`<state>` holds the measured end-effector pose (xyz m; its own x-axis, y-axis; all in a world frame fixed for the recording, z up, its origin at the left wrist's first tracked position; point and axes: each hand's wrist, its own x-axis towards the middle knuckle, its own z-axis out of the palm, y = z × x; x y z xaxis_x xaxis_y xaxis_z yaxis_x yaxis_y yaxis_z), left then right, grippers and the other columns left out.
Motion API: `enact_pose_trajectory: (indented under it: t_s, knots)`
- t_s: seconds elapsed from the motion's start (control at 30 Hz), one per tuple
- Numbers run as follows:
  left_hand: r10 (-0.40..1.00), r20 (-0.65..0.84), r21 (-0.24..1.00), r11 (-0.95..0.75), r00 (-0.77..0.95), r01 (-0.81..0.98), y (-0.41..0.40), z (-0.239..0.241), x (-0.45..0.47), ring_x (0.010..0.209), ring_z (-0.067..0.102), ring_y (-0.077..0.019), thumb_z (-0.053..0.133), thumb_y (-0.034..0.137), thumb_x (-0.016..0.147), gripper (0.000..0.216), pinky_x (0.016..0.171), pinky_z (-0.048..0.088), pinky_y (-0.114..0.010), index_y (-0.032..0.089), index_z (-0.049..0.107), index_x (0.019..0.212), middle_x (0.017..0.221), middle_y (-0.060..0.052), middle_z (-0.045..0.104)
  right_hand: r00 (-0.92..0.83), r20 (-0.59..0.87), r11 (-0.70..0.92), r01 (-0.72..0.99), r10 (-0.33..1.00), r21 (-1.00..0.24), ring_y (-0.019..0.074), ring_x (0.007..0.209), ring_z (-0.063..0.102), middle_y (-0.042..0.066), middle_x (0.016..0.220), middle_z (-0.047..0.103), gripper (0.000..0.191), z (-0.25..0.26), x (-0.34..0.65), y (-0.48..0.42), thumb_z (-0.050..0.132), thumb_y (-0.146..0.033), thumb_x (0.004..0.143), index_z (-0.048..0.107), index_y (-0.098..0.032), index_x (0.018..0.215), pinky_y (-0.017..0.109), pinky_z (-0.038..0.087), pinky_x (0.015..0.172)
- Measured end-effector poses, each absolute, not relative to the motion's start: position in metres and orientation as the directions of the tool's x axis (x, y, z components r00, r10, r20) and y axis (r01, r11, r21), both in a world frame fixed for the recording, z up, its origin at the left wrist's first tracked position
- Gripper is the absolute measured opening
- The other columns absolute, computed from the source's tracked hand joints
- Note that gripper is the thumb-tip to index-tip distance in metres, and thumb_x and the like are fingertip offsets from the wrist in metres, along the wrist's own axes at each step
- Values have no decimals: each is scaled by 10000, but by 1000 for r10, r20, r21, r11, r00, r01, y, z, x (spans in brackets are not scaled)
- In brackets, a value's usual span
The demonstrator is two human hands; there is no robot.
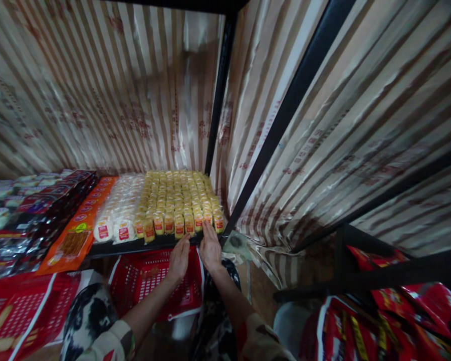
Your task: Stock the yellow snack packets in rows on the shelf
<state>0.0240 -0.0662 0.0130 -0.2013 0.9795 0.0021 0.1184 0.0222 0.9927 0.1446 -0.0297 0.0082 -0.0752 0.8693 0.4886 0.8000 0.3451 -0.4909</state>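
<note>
Rows of small yellow snack packs [178, 198] with red labels fill the right end of a black shelf [135, 245]. My left hand [179, 258] lies flat against the shelf's front edge below the packs, fingers stretched upward, holding nothing. My right hand [209, 246] is beside it, fingers extended and touching the front row of yellow packs near the shelf's right corner. Both forearms reach up from the bottom of the view in patterned sleeves.
White round packs [116, 215] sit left of the yellow ones, then an orange packet [77, 235] and dark packets [41, 210]. A red plastic basket [150, 281] lies below the shelf. Black posts [218, 90] frame the rack, striped paper lines the walls, and red bags [398, 311] fill the lower right.
</note>
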Motion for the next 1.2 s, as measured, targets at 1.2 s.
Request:
enact_pose_trajectory:
  t_s: [1.2]
  knots:
    - [933, 100, 971, -17, -345, 237, -95, 15, -4, 1075, 549, -197, 356, 355, 842, 372, 1009, 364, -405, 140, 607, 1013, 1115, -123, 619, -289, 531, 573, 642, 797, -510, 183, 1162, 479, 105, 1259, 539, 511, 6, 103, -73, 349, -17, 745, 541, -119, 1207, 374, 419, 988]
